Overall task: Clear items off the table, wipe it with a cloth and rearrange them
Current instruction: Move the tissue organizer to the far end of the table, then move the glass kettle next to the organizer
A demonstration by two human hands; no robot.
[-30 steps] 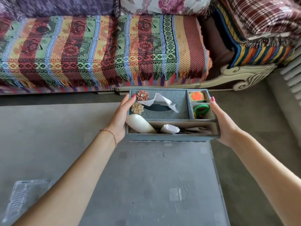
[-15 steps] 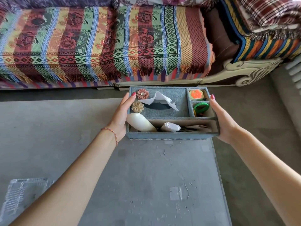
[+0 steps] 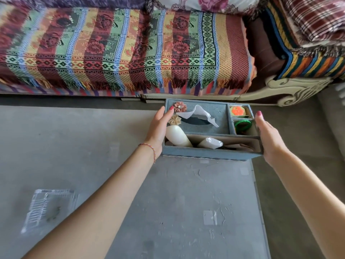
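Note:
A grey-blue organizer box (image 3: 205, 154) is at the far right corner of the grey table (image 3: 177, 202), its right end past the table's edge. My left hand (image 3: 158, 128) grips its left side, thumb on the rim. My right hand (image 3: 268, 135) grips its right side. A white tissue (image 3: 197, 114) sticks out of the lid slot beside two fabric flowers. The front compartment holds a white bottle (image 3: 177, 136) and a white packet (image 3: 211, 143). An orange item (image 3: 237, 110) and a green ring (image 3: 242, 124) fill the small right compartments. Whether the box rests on the table or is lifted, I cannot tell.
A clear plastic tray (image 3: 48, 206) lies on the table at the near left. A sofa with a striped woven throw (image 3: 121, 49) runs along just beyond the table. Grey floor (image 3: 298, 184) lies to the right of the table.
The view has shifted a little, so the box sits further right in frame. Both hands keep the same hold on the box's sides.

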